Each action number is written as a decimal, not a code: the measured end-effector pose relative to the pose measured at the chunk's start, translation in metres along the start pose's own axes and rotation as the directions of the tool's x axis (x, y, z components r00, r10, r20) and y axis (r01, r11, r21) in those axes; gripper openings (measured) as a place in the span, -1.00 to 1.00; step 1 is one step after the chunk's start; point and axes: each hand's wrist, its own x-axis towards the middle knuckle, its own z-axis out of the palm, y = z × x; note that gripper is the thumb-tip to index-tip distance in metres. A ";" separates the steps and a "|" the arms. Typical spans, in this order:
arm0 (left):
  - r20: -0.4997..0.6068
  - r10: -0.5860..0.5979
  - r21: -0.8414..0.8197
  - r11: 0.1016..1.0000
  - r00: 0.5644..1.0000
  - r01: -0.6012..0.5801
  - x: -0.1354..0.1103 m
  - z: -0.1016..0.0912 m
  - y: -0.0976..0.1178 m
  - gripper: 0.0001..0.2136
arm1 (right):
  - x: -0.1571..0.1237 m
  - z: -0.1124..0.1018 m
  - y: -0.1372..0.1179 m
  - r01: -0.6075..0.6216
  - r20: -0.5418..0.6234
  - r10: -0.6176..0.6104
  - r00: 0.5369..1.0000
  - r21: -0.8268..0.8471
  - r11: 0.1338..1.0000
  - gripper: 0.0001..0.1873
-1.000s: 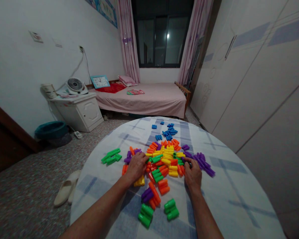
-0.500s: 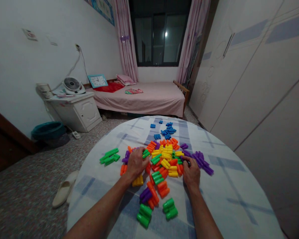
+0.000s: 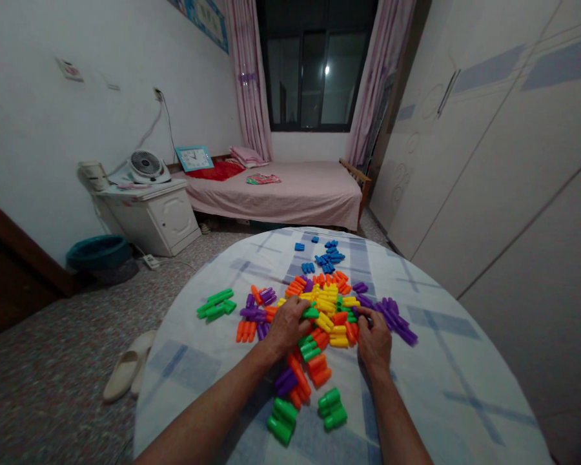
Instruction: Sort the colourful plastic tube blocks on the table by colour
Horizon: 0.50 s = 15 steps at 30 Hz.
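Colourful plastic blocks shaped like joined tubes lie heaped on the round table. My left hand [image 3: 286, 326] is over the left-middle of the heap, its fingers closed on a green block [image 3: 312, 312]. At the heap's right edge, my right hand [image 3: 375, 337] has its thumb and fingers pinched on a small purple block, mostly hidden by the fingers. Yellow blocks [image 3: 326, 298] fill the middle between both hands. Orange blocks [image 3: 318, 371] and a green block [image 3: 332, 408] lie nearer me. Beside my right hand is a group of purple blocks [image 3: 396, 316].
Blue blocks [image 3: 330, 258] sit at the table's far side, green blocks [image 3: 217, 305] at the left. A checked cloth [image 3: 445, 374] covers the table. Beyond stand a bed [image 3: 314, 187], a white cabinet [image 3: 167, 219] with a fan, and a wardrobe [image 3: 503, 194] on the right.
My left hand has moved right, towards the middle of the heap, uncovering purple and orange blocks on the left. My right hand has stayed nearly in place. The view has shifted slightly.
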 end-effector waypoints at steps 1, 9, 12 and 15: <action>-0.028 0.004 -0.042 0.999 1.000 -0.005 0.000 -0.004 -0.002 -0.83 | 0.000 0.000 0.000 0.002 0.002 -0.002 1.000 -0.003 1.000 -0.67; -0.390 -0.067 -0.023 0.998 0.918 0.063 -0.017 -0.066 -0.053 -0.81 | -0.001 -0.001 -0.002 -0.008 0.009 0.008 1.000 -0.021 1.000 -0.66; -0.464 -0.124 0.126 0.971 0.877 0.204 -0.033 -0.078 -0.092 -0.78 | 0.000 -0.001 -0.002 0.012 0.006 -0.012 1.000 -0.011 1.000 -0.66; -0.416 -0.199 0.257 0.910 0.887 0.325 -0.049 -0.076 -0.123 -0.72 | 0.000 -0.001 -0.001 0.016 0.006 -0.016 1.000 -0.017 1.000 -0.66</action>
